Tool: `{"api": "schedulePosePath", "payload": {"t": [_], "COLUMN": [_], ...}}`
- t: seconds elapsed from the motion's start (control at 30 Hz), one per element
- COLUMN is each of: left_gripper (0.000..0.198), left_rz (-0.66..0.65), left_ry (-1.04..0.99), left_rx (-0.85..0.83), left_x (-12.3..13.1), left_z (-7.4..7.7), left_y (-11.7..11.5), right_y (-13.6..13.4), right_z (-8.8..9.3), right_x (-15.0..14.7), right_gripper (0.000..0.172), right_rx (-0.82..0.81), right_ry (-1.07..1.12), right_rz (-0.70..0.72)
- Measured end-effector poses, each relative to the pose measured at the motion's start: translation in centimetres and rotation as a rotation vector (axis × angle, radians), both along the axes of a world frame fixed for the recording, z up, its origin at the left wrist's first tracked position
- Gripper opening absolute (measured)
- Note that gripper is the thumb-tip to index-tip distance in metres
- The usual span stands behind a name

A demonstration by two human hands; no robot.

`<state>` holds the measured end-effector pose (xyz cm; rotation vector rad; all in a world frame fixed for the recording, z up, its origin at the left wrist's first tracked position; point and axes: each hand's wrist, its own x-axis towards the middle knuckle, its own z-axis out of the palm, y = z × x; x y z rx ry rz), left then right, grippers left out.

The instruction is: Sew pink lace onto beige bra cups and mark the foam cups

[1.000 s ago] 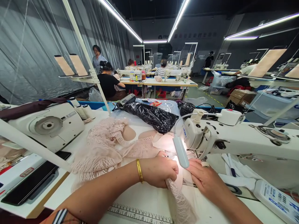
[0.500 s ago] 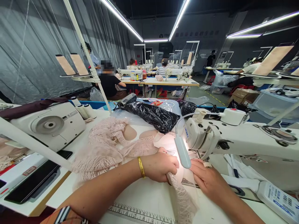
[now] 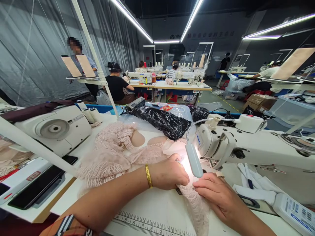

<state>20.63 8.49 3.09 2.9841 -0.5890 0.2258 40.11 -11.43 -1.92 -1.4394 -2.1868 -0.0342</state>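
Note:
Pale pink lace fabric (image 3: 110,157) lies heaped on the white table and runs under the head of a white sewing machine (image 3: 246,147). My left hand (image 3: 169,173), with a gold bangle at the wrist, is closed on the lace just left of the needle area. My right hand (image 3: 216,196) lies flat with its fingers stretched over the lace strip (image 3: 194,203) in front of the machine. A small lamp (image 3: 194,160) on the machine lights the spot between my hands, and the needle is hidden behind it.
A second white machine (image 3: 54,127) and a black phone (image 3: 39,186) sit at left. A black plastic bag (image 3: 162,121) lies behind the lace. A ruler strip (image 3: 147,226) marks the table's front edge. Other people sit at machines farther back.
My right hand has slid left and toward me along the lace strip. My left hand stays closed on the lace. A person at the back left has walked further left.

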Motion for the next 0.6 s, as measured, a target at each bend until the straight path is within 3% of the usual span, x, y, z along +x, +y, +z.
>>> {"api": "schedulePosePath", "payload": {"t": [0.27,0.6], "left_gripper": [0.028,0.03], "left_rz": [0.048,0.011], "left_ry": [-0.09,-0.192], "left_rx": [0.102,0.228], "left_x": [0.7,0.7], "left_z": [-0.8,-1.1], "left_y": [0.4,0.3], "right_y": [0.1,-0.2], "right_z": [0.3,-0.9], "right_x": [-0.1,0.1], "right_gripper": [0.034,0.026], "right_rx": [-0.009,0.002], "right_ry": [0.015,-0.054], "right_rz": [0.008,-0.083]}}
